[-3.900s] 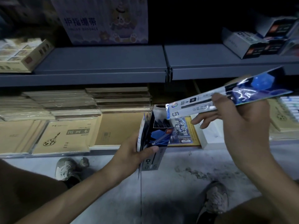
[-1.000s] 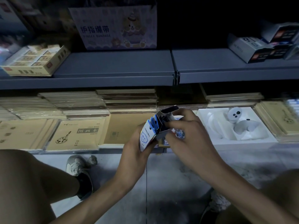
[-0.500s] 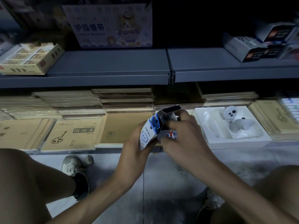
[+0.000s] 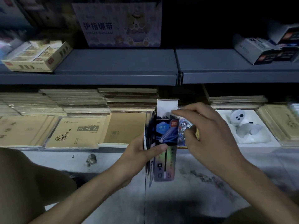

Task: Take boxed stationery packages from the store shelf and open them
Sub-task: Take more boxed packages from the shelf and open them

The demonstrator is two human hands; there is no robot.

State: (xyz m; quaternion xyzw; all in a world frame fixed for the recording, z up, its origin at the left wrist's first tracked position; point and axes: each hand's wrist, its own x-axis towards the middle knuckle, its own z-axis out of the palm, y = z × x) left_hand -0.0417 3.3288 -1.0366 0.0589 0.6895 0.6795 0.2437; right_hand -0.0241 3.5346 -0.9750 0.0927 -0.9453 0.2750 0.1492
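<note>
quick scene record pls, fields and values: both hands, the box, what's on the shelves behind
left hand: grips the box around its middle, thumb across the front
right hand: index fingertip at the base of the flap; pinch or not unclear
box: blue, upright, held in front of the shelf
flap: top flap open, standing up, white inside showing
shelf: grey, two levels in view
lower level: notebooks in stacks; white tray with a toy figure
upper level: carton with a bear print

Glossy printed cardboard pen box (image 4: 165, 143) with matt white inner flap (image 4: 167, 106), matt kraft-paper sketchbooks (image 4: 76, 131), smooth painted grey metal shelf (image 4: 116, 62), rough stained concrete floor (image 4: 202, 183)
</note>
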